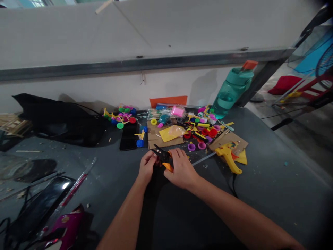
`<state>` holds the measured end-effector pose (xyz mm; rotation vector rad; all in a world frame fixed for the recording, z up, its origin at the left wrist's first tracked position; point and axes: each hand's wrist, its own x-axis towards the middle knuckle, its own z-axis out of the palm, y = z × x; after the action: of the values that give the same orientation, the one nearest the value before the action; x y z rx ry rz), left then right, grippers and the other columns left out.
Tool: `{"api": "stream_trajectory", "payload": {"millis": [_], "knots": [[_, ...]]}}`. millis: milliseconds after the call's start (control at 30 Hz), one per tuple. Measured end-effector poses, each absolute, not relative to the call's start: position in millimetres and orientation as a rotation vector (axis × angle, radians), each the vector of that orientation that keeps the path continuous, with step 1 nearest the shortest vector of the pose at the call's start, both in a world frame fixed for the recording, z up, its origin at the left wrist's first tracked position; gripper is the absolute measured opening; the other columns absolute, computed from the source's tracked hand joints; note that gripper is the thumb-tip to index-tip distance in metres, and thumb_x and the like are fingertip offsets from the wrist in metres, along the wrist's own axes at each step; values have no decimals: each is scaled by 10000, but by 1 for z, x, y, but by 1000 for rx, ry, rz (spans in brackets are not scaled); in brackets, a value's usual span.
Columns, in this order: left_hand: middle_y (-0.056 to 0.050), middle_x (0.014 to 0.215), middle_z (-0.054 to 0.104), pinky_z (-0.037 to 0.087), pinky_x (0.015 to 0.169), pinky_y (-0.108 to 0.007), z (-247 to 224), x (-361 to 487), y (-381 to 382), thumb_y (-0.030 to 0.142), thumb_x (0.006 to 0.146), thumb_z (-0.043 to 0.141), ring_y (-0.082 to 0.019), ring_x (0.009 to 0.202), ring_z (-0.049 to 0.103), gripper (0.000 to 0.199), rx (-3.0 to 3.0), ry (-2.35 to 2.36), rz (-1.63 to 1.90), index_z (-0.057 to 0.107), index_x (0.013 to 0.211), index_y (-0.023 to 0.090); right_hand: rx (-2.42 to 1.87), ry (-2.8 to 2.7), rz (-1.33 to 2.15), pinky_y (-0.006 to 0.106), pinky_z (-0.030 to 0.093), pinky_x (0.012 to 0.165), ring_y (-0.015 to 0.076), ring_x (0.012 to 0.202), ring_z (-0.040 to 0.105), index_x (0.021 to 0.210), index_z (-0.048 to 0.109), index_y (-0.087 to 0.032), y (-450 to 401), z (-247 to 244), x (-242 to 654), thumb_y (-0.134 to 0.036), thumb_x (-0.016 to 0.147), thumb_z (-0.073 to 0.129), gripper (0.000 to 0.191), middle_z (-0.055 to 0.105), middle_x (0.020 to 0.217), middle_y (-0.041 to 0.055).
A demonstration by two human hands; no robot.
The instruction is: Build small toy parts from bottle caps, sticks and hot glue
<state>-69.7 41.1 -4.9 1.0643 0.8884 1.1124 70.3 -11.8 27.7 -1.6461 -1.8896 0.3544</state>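
Observation:
In the head view, my right hand (pixel 180 168) is wrapped round the orange handles of black-jawed pliers (pixel 161 155), possibly wire strippers. The jaws point up and left, close to the fingertips of my left hand (pixel 147 166). Those fingers are pinched together at the jaws; what they hold is too small and hidden to name. Just beyond my hands lie a brown cardboard piece (pixel 153 139) and a yellow sheet (pixel 165 134) with a clear plastic bag on it. Purple bottle caps (pixel 191 147) sit right of the pliers.
A yellow glue gun (pixel 229 158) lies at right, near a teal water bottle (pixel 230 92). Dark phones (pixel 128 136), small wheeled models (pixel 125 114) and a black bag (pixel 65 121) are on the left. A low wall (pixel 156 31) runs behind the dark table (pixel 273 194).

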Motion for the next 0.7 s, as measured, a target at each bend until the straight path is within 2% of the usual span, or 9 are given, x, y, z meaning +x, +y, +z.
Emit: {"api": "stream_trajectory", "payload": {"millis": [300, 700], "knots": [[64, 444, 337, 355, 415, -206, 3, -66, 40, 241, 700, 559, -78, 415, 336, 218, 794, 805, 991, 443, 530, 169, -1716, -1885, 341, 442, 382, 824, 282, 964, 443, 1090, 455, -119, -11, 25, 70, -278, 634, 533, 490, 500, 1023, 136], [55, 484, 409, 364, 475, -201, -1, -69, 40, 293, 739, 604, -76, 466, 387, 227, 842, 762, 985, 487, 596, 161, -1648, -1884, 391, 420, 388, 835, 257, 933, 452, 1015, 447, -148, -12, 29, 70, -235, 627, 528, 405, 507, 962, 104]]}}
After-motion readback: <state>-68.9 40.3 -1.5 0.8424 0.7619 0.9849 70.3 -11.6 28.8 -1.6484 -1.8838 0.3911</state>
